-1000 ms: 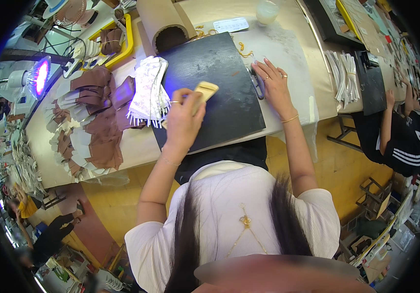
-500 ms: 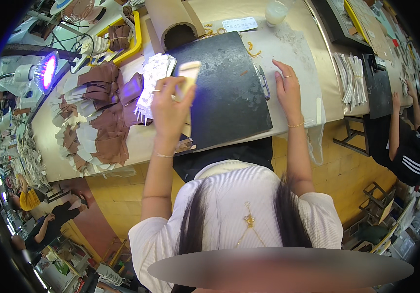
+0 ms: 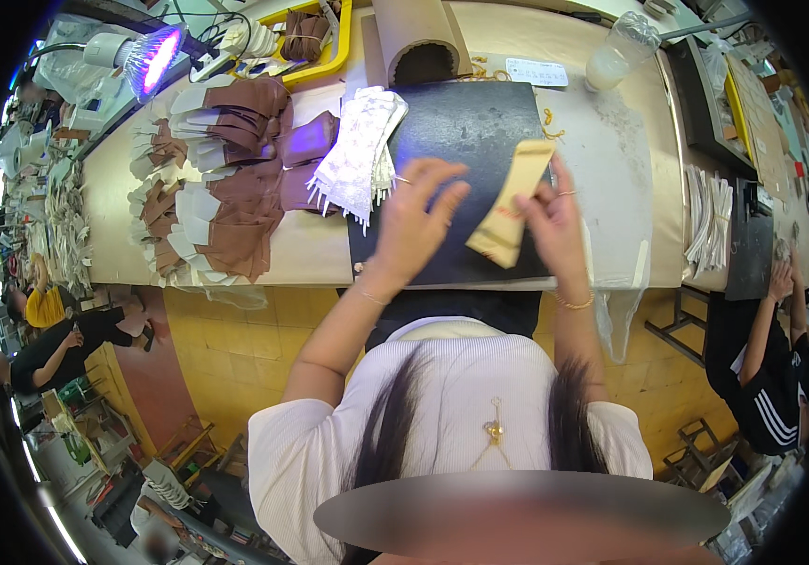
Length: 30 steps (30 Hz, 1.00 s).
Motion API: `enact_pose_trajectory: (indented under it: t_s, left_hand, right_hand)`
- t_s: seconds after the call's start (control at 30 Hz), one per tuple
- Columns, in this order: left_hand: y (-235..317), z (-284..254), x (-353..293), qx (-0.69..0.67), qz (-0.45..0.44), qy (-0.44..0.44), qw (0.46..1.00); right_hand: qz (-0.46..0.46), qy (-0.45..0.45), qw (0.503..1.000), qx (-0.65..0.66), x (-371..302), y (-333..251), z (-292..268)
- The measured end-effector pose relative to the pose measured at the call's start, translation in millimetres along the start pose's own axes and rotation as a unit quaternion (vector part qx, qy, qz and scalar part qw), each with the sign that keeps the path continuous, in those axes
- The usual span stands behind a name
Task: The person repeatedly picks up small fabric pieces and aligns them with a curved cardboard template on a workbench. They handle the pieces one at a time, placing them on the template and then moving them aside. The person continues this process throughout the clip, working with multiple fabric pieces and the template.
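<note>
My right hand (image 3: 558,231) grips a cream-yellow flat piece (image 3: 510,212), narrow in the middle and flared at both ends, between thumb and fingers above the black mat (image 3: 442,122). My left hand (image 3: 420,221) hovers over the mat's left part, its fingers loosely bent and apart, with nothing in them. Just beyond it lies a stack of white pieces (image 3: 362,141) of a similar flared shape, fringed along the near edge. Farther left, brown leather-like pieces (image 3: 225,226) with pale grey ends lie in overlapping piles.
A lit lamp (image 3: 155,61) hangs at the upper left near a yellow tray (image 3: 334,61). Behind the mat stand a brown roll (image 3: 418,33), a white card (image 3: 536,72) and a clear bottle (image 3: 616,61). Yellow cord (image 3: 550,122) lies beside the mat. At far right a co-worker (image 3: 757,358) works.
The cream-yellow piece has passed from my left hand to my right. My left hand has let go and opened; my right, earlier flat beside the mat, has closed. The view has shifted.
</note>
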<state>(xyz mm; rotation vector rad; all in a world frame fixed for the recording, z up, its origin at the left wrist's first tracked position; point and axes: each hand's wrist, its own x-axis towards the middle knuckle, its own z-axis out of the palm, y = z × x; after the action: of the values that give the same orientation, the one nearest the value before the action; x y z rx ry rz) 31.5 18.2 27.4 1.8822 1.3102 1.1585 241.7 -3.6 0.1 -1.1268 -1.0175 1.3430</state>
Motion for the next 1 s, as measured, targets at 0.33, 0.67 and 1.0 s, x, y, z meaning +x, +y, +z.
enact_pose_trajectory:
  t_s: [0.33,0.67,1.0]
  left_hand:
    - [-99.9,-101.6,20.4,0.288,-0.041,0.064,0.955]
    - [-125.9,-73.9,17.0,0.470,-0.052,-0.016,0.881]
    - [-125.3,-70.4,13.9,0.475,-0.041,-0.001,0.879]
  right_hand:
    - [-0.107,0.110,0.885,-0.439,39.0,-27.5,-50.6]
    - [-0.079,-0.109,0.811,-0.570,167.3,30.9,122.9]
    - [-0.026,-0.048,0.871,-0.489,186.7,47.8,139.6]
